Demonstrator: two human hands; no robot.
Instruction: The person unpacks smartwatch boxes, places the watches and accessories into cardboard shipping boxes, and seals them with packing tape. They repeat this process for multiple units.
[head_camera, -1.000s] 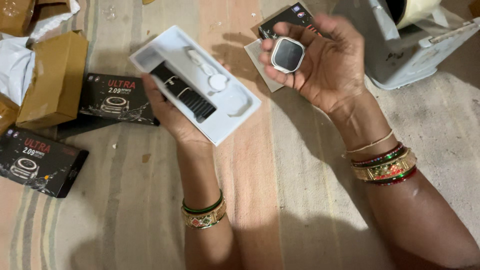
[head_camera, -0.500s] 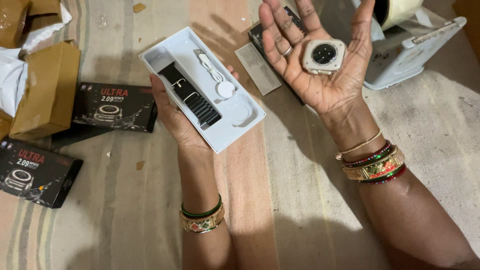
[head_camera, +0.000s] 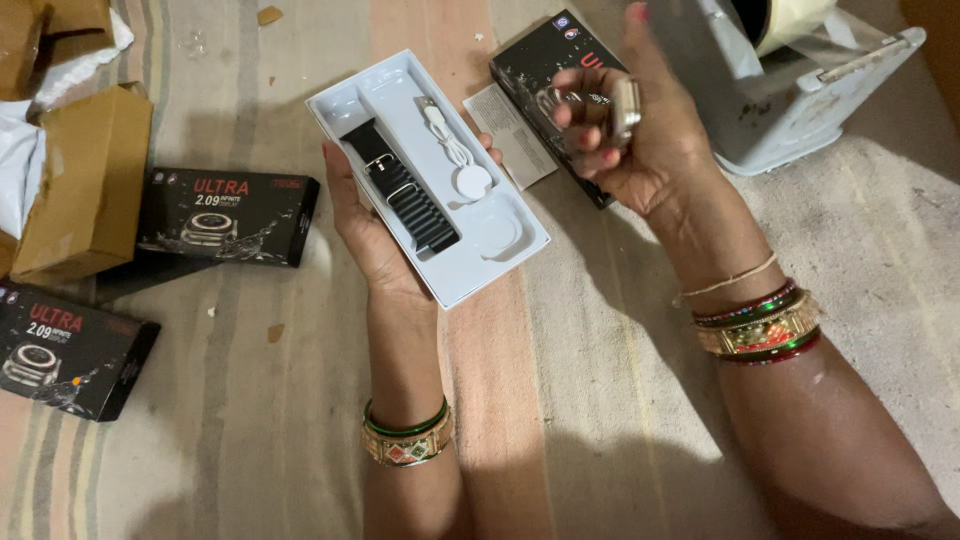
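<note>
Head view: two hands show, each wrist ringed with bangles. The left hand, at centre frame, grasps from beneath one white tray, its palm mostly hidden under it. In the tray lie one black watch strap and one white charging cable ending in a round puck; two hollows in the tray sit bare. The right hand, upper centre, is clenched around one watch body, seen edge-on, so its face is hard to make out.

Three black boxes lie on a striped mat: one at middle left, one at lower left, and one behind the right hand, partly covered by it. One white leaflet lies beside that box. Brown cartons are cut off at the upper left, and a grey tape dispenser at the upper right.
</note>
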